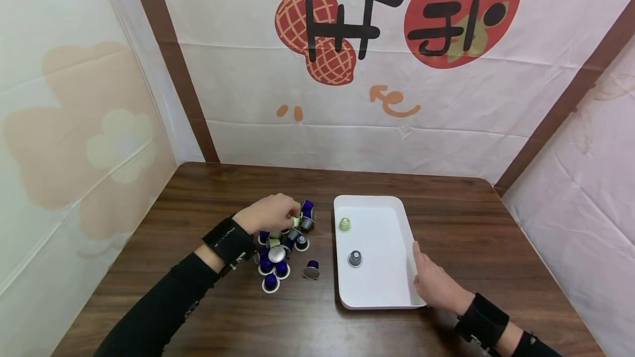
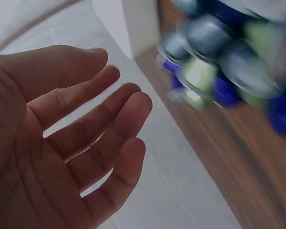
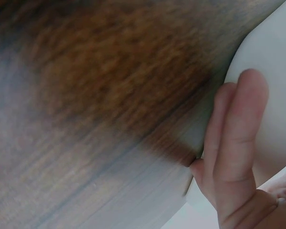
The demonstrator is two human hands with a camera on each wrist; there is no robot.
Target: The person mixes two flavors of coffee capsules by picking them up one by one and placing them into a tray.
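My left hand (image 1: 274,212) is over the far side of a pile of coffee capsules (image 1: 276,254). In the left wrist view, its fingers (image 2: 93,129) are loosely bent with nothing between them, and the capsules are blurred beyond. Near the fingertips in the head view sits a light green capsule (image 1: 297,221). My right hand (image 1: 439,282) rests along the right edge of a white tray (image 1: 382,285), fingers fairly straight against its side. Inside the tray stand a green capsule (image 1: 344,225) and, nearer me, a grey capsule (image 1: 354,258), apart from each other.
One dark blue capsule (image 1: 311,270) lies on its side between the pile and the tray. The brown wooden table (image 1: 223,324) meets white printed fabric walls (image 1: 347,142) at its back and sides.
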